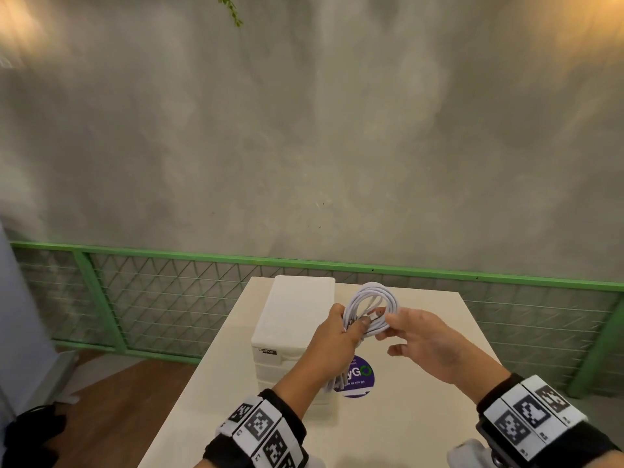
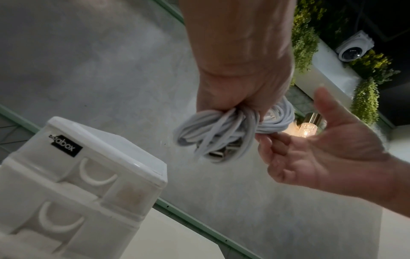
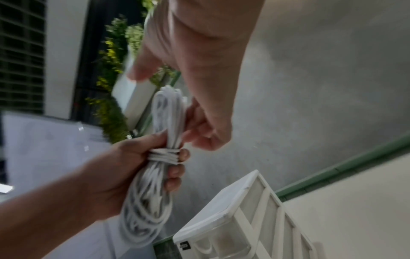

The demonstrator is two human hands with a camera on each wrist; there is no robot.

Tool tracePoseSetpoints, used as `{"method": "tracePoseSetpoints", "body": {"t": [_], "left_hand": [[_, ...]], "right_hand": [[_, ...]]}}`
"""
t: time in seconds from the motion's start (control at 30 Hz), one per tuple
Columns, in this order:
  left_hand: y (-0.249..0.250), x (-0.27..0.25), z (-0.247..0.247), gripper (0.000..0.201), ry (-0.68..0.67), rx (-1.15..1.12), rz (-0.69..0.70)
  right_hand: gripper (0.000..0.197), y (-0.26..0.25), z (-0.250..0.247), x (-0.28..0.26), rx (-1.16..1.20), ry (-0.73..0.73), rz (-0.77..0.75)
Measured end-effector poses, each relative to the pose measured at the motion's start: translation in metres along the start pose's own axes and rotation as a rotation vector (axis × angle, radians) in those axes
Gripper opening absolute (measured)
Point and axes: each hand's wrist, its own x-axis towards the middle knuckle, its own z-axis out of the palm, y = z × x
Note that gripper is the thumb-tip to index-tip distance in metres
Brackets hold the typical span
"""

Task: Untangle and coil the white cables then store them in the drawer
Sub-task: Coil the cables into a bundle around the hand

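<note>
Gripping the coiled white cables (image 1: 373,307) around their wrapped middle with the left hand (image 1: 337,336), fingers and thumb curled tight round the bundle and holding it up in the air above the table (image 1: 422,417), clear of the surface. Showing plainly in the right wrist view: several turns of cable binding the waist of the coil (image 3: 165,155), the left hand (image 3: 124,171) clenched just there, one loop standing above the fist and a longer loop hanging below it. Touching the upper loop with the fingertips of the right hand (image 1: 422,339), index and thumb seeming to nip at a strand while the other fingers spread loose (whether truly pinching or only brushing it, cannot tell for certain). Appearing again from the left wrist view: the bundle (image 2: 224,129) bunched under the left hand (image 2: 241,70), a metal plug end peeking out beneath it, the right hand (image 2: 328,149) open-palmed just beside. Standing on the table just left of the hands, the white drawer unit (image 1: 293,322), its drawers all shut, crescent handles facing forward (image 2: 97,177). Lying on the table below the hands, partly hidden, a round purple sticker (image 1: 359,376). Running behind the table, a green railing (image 1: 169,255) before a grey wall.
</note>
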Motion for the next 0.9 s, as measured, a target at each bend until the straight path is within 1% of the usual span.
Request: {"method": "tracePoseSetpoints", "body": {"t": [0.03, 0.07, 0.1, 0.13, 0.23, 0.3, 0.4, 0.5, 0.57, 0.7, 0.77, 0.83, 0.9], "left_hand": [[0.001, 0.000, 0.002, 0.033, 0.006, -0.013, -0.001], [0.003, 0.001, 0.003, 0.035, 0.016, -0.029, 0.000], [0.005, 0.002, 0.004, 0.036, 0.030, -0.049, 0.005], [0.007, 0.003, 0.005, 0.037, 0.043, -0.080, 0.015], [0.010, 0.006, 0.006, 0.037, 0.072, -0.209, 0.022], [0.010, 0.008, 0.007, 0.037, 0.085, -0.253, 0.010], [0.010, 0.009, 0.009, 0.034, 0.112, -0.362, -0.033], [0.010, 0.009, 0.009, 0.030, 0.133, -0.447, -0.090], [0.011, 0.010, 0.009, 0.031, 0.125, -0.499, -0.126], [0.010, 0.010, 0.009, 0.032, 0.108, -0.536, -0.212], [0.009, 0.011, 0.009, 0.032, 0.111, -0.530, -0.234], [0.008, 0.011, 0.009, 0.033, 0.111, -0.537, -0.258], [0.007, 0.011, 0.008, 0.033, 0.101, -0.560, -0.266]], "right_hand": [[0.033, 0.001, 0.004, 0.002, -0.048, 0.093, -0.031], [0.018, 0.001, 0.008, 0.004, -0.048, 0.170, -0.063], [0.007, 0.001, 0.010, 0.007, -0.021, 0.216, -0.093], [0.004, 0.002, 0.011, 0.010, 0.008, 0.244, -0.118], [0.019, 0.002, 0.013, 0.015, 0.109, 0.272, -0.147], [0.023, 0.002, 0.013, 0.016, 0.181, 0.263, -0.161], [0.020, 0.002, 0.011, 0.019, 0.221, 0.208, -0.158], [0.026, 0.002, 0.010, 0.020, 0.204, 0.148, -0.141], [0.025, 0.002, 0.010, 0.020, 0.208, 0.121, -0.154], [0.027, 0.008, 0.010, 0.019, 0.239, 0.056, -0.153], [0.027, 0.012, 0.009, 0.020, 0.244, 0.055, -0.133], [0.022, 0.014, 0.007, 0.020, 0.249, 0.058, -0.111], [0.027, 0.016, 0.005, 0.019, 0.262, 0.045, -0.086]]}}
